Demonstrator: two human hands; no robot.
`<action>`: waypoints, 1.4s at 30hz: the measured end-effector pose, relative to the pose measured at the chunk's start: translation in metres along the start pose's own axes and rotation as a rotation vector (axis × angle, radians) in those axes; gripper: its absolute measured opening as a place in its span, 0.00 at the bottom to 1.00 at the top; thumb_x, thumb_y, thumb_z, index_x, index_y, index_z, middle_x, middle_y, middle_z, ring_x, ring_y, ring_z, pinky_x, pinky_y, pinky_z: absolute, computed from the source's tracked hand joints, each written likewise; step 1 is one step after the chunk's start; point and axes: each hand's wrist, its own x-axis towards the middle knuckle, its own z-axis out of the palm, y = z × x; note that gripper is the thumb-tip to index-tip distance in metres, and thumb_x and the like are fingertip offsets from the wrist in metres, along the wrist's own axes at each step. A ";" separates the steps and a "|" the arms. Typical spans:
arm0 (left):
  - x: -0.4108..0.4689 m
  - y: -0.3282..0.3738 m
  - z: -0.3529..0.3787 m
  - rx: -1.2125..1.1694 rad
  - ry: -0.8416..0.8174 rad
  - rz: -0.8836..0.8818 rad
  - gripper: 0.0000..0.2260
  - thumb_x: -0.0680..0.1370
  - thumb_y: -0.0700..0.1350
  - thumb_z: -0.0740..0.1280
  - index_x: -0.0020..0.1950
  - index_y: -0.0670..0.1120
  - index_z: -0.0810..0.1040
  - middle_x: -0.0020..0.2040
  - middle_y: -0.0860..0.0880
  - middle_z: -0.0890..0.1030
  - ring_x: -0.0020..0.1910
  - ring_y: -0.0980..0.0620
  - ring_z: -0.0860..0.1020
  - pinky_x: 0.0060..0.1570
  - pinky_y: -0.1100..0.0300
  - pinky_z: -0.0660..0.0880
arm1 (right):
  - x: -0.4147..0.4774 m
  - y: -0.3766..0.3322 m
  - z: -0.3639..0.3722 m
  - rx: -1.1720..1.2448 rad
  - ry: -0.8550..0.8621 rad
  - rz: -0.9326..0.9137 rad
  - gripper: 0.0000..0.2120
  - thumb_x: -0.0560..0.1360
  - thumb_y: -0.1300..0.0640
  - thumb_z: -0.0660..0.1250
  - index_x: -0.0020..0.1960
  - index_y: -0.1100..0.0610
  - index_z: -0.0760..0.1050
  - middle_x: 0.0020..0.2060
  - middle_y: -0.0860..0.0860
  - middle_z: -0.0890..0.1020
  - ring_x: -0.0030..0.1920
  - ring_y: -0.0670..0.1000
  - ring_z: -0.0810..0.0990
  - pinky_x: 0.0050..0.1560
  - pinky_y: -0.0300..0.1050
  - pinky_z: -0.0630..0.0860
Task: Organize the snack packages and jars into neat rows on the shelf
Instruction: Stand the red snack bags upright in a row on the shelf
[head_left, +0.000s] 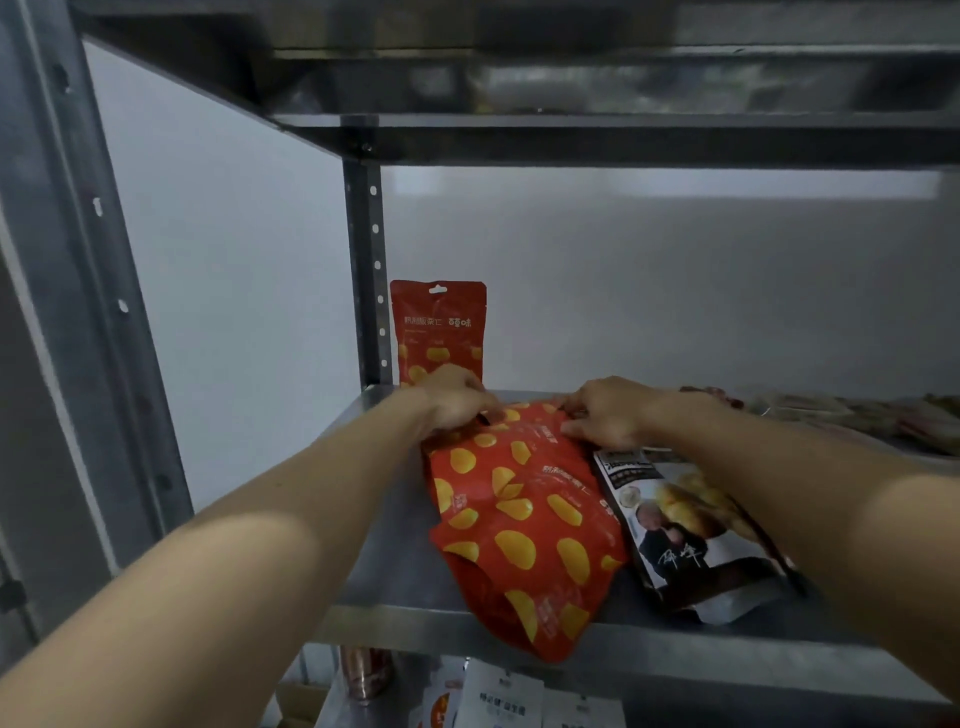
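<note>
A pile of red snack bags with yellow spots (519, 519) lies flat on the metal shelf (395, 582), reaching over its front edge. One more red bag (439, 327) stands upright against the back wall at the left. My left hand (454, 402) grips the far left end of the top lying bag. My right hand (605, 413) pinches the far right end of the same bag. A dark and white snack bag (691, 535) lies just right of the pile, partly under my right forearm.
More flat packages (841, 415) lie blurred at the shelf's back right. An upright post (366, 270) stands behind the left end. The shelf below holds white packages (501, 696) and a copper-coloured jar (366, 673). Another shelf (571, 140) hangs overhead.
</note>
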 end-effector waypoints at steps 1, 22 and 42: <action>0.004 0.003 0.004 0.032 -0.012 0.009 0.19 0.76 0.54 0.67 0.64 0.47 0.75 0.59 0.48 0.78 0.57 0.46 0.76 0.59 0.53 0.73 | 0.000 0.006 0.001 -0.010 0.003 0.008 0.19 0.81 0.47 0.60 0.68 0.54 0.75 0.63 0.54 0.79 0.61 0.56 0.77 0.63 0.50 0.73; 0.036 0.020 0.020 -0.003 0.052 -0.129 0.34 0.66 0.51 0.79 0.67 0.43 0.71 0.62 0.45 0.77 0.59 0.43 0.76 0.61 0.48 0.74 | 0.008 0.031 0.013 -0.035 0.242 0.160 0.19 0.76 0.56 0.62 0.67 0.56 0.72 0.64 0.57 0.73 0.65 0.59 0.68 0.63 0.54 0.65; 0.013 0.022 0.008 -0.247 0.476 0.262 0.22 0.69 0.47 0.78 0.56 0.51 0.70 0.54 0.51 0.75 0.52 0.51 0.75 0.51 0.57 0.76 | 0.015 0.006 0.006 1.112 0.486 0.212 0.25 0.73 0.49 0.74 0.63 0.59 0.70 0.56 0.54 0.80 0.56 0.56 0.79 0.56 0.50 0.77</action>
